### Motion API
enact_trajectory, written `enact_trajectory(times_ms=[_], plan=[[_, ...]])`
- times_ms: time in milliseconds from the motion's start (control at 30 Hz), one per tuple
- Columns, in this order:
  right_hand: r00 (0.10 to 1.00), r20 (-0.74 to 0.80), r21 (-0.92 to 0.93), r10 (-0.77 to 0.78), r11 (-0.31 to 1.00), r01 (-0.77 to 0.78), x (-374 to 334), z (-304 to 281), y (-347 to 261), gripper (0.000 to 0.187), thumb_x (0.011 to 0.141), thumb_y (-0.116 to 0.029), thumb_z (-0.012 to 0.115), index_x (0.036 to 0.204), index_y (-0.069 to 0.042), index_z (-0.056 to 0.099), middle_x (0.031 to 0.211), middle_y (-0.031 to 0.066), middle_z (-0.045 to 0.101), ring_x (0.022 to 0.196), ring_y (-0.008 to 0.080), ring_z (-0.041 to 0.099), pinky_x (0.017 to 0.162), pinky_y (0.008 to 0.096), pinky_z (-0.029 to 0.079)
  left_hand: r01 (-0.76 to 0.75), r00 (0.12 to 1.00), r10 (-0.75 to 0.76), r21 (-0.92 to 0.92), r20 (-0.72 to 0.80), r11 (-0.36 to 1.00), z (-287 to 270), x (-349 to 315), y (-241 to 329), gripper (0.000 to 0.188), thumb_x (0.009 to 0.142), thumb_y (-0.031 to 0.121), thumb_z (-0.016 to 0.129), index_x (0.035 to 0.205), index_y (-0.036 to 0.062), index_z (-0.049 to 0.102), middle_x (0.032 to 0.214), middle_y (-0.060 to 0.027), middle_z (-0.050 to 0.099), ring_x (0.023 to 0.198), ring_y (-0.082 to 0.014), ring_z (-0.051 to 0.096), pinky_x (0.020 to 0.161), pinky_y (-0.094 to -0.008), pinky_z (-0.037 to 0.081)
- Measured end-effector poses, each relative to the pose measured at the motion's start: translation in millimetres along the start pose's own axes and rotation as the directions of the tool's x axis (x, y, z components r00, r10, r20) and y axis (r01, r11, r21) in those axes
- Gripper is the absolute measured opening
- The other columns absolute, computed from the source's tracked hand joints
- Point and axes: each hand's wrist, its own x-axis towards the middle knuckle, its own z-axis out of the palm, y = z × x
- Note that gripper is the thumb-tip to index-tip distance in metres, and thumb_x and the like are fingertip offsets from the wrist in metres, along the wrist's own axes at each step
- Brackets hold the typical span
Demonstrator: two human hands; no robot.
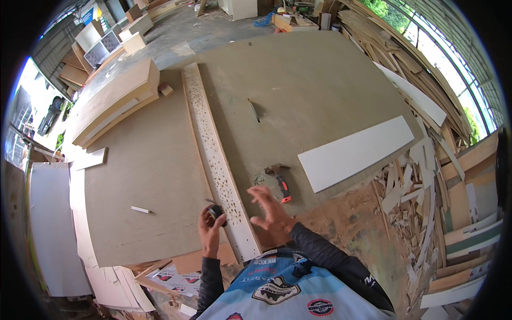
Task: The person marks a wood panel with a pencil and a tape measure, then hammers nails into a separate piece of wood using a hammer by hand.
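Note:
My left hand (209, 229) is closed around a small, dark, rounded tape measure (215, 211), a short strip sticking out toward the left. It is over the left edge of a long narrow board (213, 152) with a white face full of dark specks or holes. That board runs from near my body to the far side of the worktable (144, 176). Across the board's near right edge, my right hand (272, 210) is open, fingers spread, holding nothing. Just beyond it a claw hammer (280, 182) with a black and red handle lies on the table.
On the right lies a white panel (357, 152); farther back, a thin dark tool (253, 110). A white pen-like stick (141, 209) rests at left, near a small board piece (96, 158). A long wooden box (120, 101) stands far left. Wood scraps (408, 186) pile up at right.

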Motion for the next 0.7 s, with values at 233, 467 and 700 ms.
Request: enact_trajectory(times_ms=[233, 467, 700], plan=[[0.942, 0.246, -0.082, -0.227, 0.964, 0.253, -3, -16, -16, 0.074, 0.066, -0.014, 0.079, 0.135, -0.011, 0.050, 0.137, 0.0140, 0.046, 0.120, 0.0335, 0.050, 0.104, 0.0417, 0.041, 0.289, 0.857, -0.184, -0.153, 0.481, 0.945, 59, -15, 5, 0.044, 0.081, 0.009, 0.074, 0.119, 0.0002, 0.054, 0.107, -0.0079, 0.065, 0.101, -0.0163, 0.061, 0.090, -0.0310, 0.047], [0.953, 0.224, 0.114, -0.203, 0.977, 0.182, -12, -70, 9, 0.041, 0.076, -0.023, 0.081, 0.090, -0.008, 0.045, 0.109, 0.0109, 0.057, 0.099, 0.0282, 0.055, 0.087, 0.0384, 0.047, 0.206, 0.785, -0.198, 0.055, 0.586, 0.977, 106, -17, 13, 0.049, 0.074, 0.004, 0.082, 0.113, 0.0029, 0.051, 0.106, -0.0092, 0.066, 0.103, -0.0171, 0.062, 0.090, -0.0326, 0.048], [0.997, 0.071, 0.203, -0.017, 0.979, 0.002, -27, -140, 65, 0.044, 0.080, -0.020, 0.078, 0.101, -0.006, 0.043, 0.105, 0.0149, 0.061, 0.093, 0.0335, 0.063, 0.080, 0.0403, 0.053, 0.072, 0.979, -0.093, 0.116, 0.182, 0.991, 226, -26, -5, 0.032, 0.079, 0.014, 0.081, 0.103, 0.0001, 0.065, 0.097, -0.0076, 0.068, 0.088, -0.0129, 0.065, 0.076, -0.0298, 0.054]])
